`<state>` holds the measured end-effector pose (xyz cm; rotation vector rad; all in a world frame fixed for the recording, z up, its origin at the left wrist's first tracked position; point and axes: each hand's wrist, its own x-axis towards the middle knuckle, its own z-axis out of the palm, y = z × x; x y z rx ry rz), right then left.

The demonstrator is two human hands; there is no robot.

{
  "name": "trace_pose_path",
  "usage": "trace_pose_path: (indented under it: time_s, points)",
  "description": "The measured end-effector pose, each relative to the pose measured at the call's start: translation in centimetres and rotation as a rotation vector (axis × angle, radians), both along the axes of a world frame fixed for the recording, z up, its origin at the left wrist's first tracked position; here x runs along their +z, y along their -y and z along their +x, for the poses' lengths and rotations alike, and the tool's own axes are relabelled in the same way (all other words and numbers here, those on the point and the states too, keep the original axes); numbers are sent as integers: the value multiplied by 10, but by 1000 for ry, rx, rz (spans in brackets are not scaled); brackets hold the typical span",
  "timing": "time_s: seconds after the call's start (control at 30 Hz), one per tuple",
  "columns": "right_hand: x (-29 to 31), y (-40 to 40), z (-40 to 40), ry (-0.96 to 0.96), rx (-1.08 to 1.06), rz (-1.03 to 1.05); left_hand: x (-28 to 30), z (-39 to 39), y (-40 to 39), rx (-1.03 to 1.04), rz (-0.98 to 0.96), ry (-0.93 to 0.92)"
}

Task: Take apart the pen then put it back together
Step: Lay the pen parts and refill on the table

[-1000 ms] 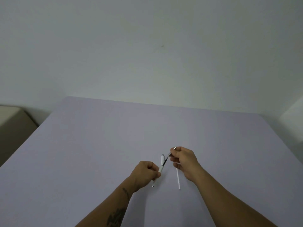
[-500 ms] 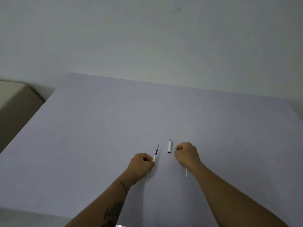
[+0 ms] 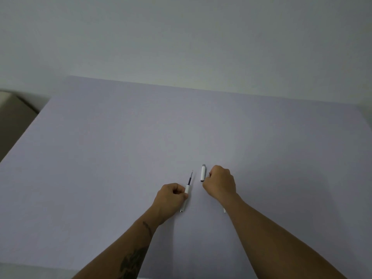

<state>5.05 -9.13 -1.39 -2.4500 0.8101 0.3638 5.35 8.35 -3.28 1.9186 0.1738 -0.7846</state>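
The pen lies apart on the lilac table (image 3: 120, 158). My left hand (image 3: 171, 198) is closed around the white barrel (image 3: 187, 189), and the dark refill (image 3: 190, 177) sticks out of it, pointing away from me. A short white piece with a grey end (image 3: 203, 173) rests on the table just left of my right hand (image 3: 220, 184). That hand is a fist on the table, with a small pale bit (image 3: 209, 175) showing at its fingertips. A thin white tube end (image 3: 224, 210) peeks out from under my right forearm.
A plain pale wall rises behind the table's far edge. A beige piece of furniture (image 3: 12, 113) stands beyond the table's left edge. The near table edge runs under my forearms.
The short white piece has come off and now lies on the table. My hands have moved apart and lowered to the tabletop. The camera has tilted down.
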Motion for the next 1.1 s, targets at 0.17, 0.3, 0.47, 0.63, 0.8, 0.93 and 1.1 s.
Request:
trace_pose_path:
  time_s: [0.17,0.3,0.47,0.63,0.8,0.93,1.1]
  points:
    - [4,12,-2,63,-48,94,1,-3,1,-2,-14,-12]
    - [16,24,-17,131,-102,201,6,-8,5,-19,-34,-11]
    - [27,15,-37,183,-163,451,18,-15,17,-79,-57,31]
    - [31,5,-50,184,-229,680,32,-22,31,-161,-58,97]
    - [33,22,-57,230,-361,726,38,-27,39,-210,-53,99]
    - [39,53,-52,319,-547,799,37,-30,45,-224,-18,103]
    - [36,84,-52,276,-518,617,32,-33,53,-197,16,97]
